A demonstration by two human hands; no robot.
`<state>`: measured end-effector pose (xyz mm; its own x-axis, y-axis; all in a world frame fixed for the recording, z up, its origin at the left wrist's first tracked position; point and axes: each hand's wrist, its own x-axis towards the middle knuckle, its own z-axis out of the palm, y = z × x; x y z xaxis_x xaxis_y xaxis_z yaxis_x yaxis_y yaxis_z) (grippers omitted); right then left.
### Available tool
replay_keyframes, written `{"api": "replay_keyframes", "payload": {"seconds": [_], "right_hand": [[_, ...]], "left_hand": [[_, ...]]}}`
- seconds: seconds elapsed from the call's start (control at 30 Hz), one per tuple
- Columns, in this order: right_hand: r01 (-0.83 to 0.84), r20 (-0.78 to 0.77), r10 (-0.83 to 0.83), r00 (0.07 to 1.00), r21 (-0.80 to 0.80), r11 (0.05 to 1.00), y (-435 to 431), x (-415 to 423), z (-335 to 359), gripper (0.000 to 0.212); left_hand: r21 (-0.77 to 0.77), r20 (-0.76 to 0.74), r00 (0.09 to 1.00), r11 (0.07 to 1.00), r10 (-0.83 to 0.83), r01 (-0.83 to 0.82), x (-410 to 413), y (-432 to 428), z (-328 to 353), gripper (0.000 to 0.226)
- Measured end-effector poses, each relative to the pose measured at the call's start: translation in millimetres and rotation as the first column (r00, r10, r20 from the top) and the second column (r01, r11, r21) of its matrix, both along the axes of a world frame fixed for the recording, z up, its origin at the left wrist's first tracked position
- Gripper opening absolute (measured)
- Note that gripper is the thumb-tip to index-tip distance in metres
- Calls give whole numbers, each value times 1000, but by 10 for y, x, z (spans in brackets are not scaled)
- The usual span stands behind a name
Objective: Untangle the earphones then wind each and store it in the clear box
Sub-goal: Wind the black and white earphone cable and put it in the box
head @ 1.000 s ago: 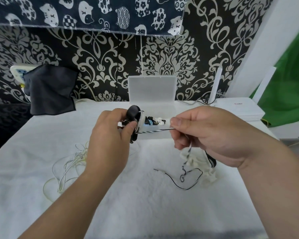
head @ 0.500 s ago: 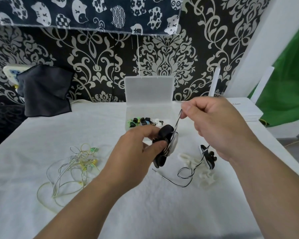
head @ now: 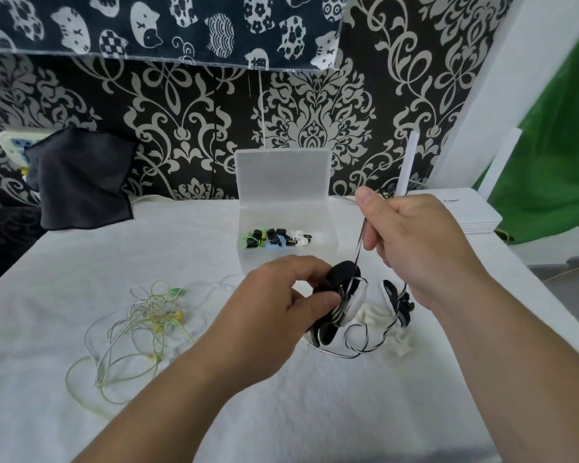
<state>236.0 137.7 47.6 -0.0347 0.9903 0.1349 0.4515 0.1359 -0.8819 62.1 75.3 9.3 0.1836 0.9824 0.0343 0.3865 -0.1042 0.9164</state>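
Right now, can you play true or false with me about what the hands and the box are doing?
1. The box is open. True.
2. The right hand holds nothing. False: it pinches the cord.
3. The yellow tangle lies on the table, on the left hand's side. True.
4. The left hand rests flat on the table. False: it is raised and grips the black-and-white bundle.
5. The box is empty. False: earphones lie inside.
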Motion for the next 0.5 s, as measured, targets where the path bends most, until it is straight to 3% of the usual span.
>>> {"api": "replay_keyframes", "payload": {"seconds": [0.17,0.27,0.37,0.43,0.5], "right_hand": [[48,29,-45,999,-114,992,29,-82,-72,64],[-54,155,99,983,-272,961,19,-211,-213,51],[-241,-45,245,968,-422,874,-61,-347,-262,38],[-347,-197,286,938,-508,788,-92,-403,-275,49],[-415,-335,262,905,-564,714,-108,-444,-289,47]], "left_hand": [[49,200,977,996,-77,69,-19,14,18,18],[170,299,954,985,-30,-22,-54,51,24,14],[212,384,921,964,70,-161,-139,108,16,15],[101,522,849,984,76,-150,-167,116,47,20],[6,596,793,986,129,-164,-183,122,75,23]]}}
